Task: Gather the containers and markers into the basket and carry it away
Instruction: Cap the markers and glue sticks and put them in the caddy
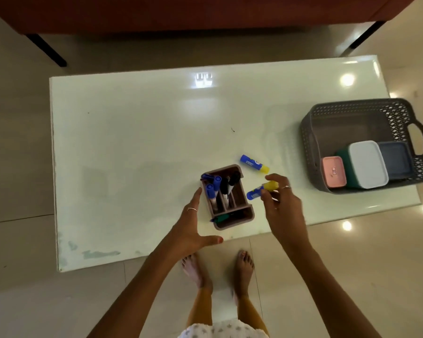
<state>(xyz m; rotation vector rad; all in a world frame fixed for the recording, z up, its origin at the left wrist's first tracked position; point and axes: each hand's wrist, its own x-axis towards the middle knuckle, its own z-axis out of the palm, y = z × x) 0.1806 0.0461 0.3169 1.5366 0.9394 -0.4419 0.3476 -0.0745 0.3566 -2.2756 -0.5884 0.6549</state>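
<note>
Seen from above, the right hand (280,203) pinches a blue and yellow marker (261,189) in its grip beside a brown organiser (242,208) of markers; the left hand (193,223), fingers straight, rests against the organiser. A second marker (254,163) lies on the pale surface (132,142). Mid-gathering: next, probably, drop the marker in, then move all to the grey basket (310,132), far right, holding three containers (366,164).

pink container (333,171) label unreadable, right hand (280,203) blurred, sofa (181,11) cropped

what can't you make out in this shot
Head view only:
- Label on the blue and yellow glue stick: blurred, partly under the right hand.
- Print on the small pink lidded box: too small.
- Grey square container: partly behind the white-lidded green box.
</note>
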